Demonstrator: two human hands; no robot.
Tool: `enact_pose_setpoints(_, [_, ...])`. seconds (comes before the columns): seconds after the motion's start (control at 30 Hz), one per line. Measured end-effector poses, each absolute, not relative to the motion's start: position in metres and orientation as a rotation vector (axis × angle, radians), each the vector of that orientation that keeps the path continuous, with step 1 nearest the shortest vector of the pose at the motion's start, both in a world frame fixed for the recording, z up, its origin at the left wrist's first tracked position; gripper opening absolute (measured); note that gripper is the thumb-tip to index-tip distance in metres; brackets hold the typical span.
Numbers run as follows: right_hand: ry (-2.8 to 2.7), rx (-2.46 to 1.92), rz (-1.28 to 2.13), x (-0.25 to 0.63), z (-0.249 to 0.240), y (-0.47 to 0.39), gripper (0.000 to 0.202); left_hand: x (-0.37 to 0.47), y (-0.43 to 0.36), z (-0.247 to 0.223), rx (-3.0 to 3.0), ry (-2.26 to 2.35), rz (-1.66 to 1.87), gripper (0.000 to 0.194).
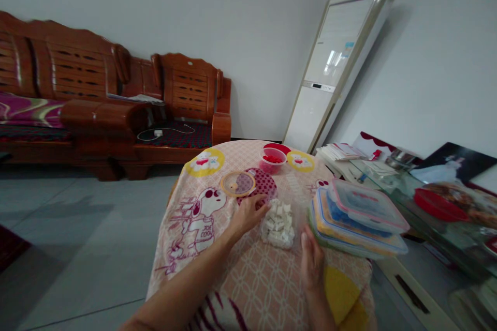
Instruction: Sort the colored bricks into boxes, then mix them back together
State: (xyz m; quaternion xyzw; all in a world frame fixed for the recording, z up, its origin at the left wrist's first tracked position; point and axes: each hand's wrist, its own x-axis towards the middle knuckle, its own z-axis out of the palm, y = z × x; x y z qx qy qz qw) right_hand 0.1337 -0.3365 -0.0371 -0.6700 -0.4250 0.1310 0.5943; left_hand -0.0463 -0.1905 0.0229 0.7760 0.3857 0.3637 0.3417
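A clear plastic container (278, 223) full of small white pieces stands on the patterned tablecloth (256, 279). My left hand (250, 213) is at its left rim, fingers curled together; what they hold, if anything, is too small to make out. On the container's right side rests my right hand (311, 258), fingers stretched out, with nothing visible in it. A round lid with an orange rim (238, 184) lies beyond my left hand, a small pale piece on it. Farther back is a pink bowl (272, 159) with red pieces.
Stacked lidded plastic boxes (357, 217) stand at the table's right side. Beyond them is a glass-topped cabinet (411, 191) with papers, a red dish and a photo. A wooden sofa (77, 72) and a tall white air conditioner (330, 67) are at the back.
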Motion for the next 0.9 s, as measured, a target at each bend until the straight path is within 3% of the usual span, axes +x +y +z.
enact_pose_setpoints(0.27, [-0.818, -1.301, 0.581, 0.138, -0.026, -0.303, 0.067, -0.046, -0.188, 0.004, 1.742, 0.938, 0.954, 0.057])
enact_pose_setpoints(0.9, [-0.792, -1.159, 0.676, 0.151, -0.036, -0.271, 0.059, -0.031, -0.182, -0.007, 1.409, 0.816, 1.024, 0.052])
